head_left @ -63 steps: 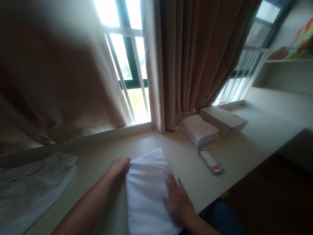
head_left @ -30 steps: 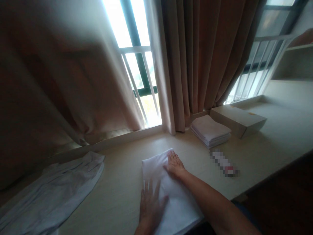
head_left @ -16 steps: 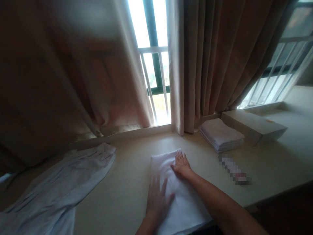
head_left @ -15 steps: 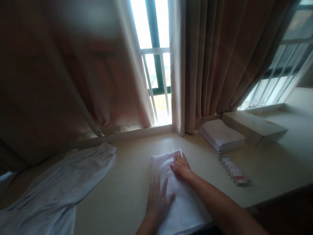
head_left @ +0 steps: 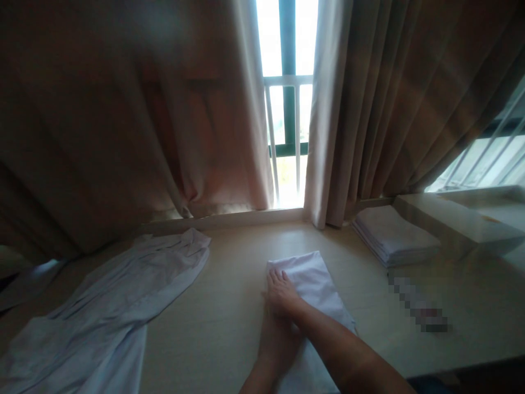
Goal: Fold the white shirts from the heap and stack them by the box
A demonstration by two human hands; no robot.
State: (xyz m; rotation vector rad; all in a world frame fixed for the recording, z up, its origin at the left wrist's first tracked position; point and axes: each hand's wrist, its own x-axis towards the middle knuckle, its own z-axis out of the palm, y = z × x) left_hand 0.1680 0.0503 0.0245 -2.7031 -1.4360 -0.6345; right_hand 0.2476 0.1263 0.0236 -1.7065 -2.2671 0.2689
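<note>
A folded white cloth (head_left: 315,279) lies lengthwise on the table in front of me. My right hand (head_left: 283,293) rests flat on its far left part, fingers out and close together, holding nothing. Lower down, my left hand (head_left: 281,339) is at the cloth's left edge, partly beneath my right hand and wrist. Most of its fingers are hidden; the part that shows looks stretched out and is slightly blurred. To the left, a white garment (head_left: 118,306) is spread loosely with creases. A neat stack of folded white cloths (head_left: 396,235) sits at the back right.
A pale box (head_left: 459,219) stands behind the stack on the right. A blurred-out item (head_left: 418,303) lies on the pale table (head_left: 205,339). Long brown curtains (head_left: 197,109) hang behind, with a barred window (head_left: 289,109) between them.
My right hand has slid left across the cloth, from its far right part to its left edge, now overlapping my left hand. The view has turned slightly left.
</note>
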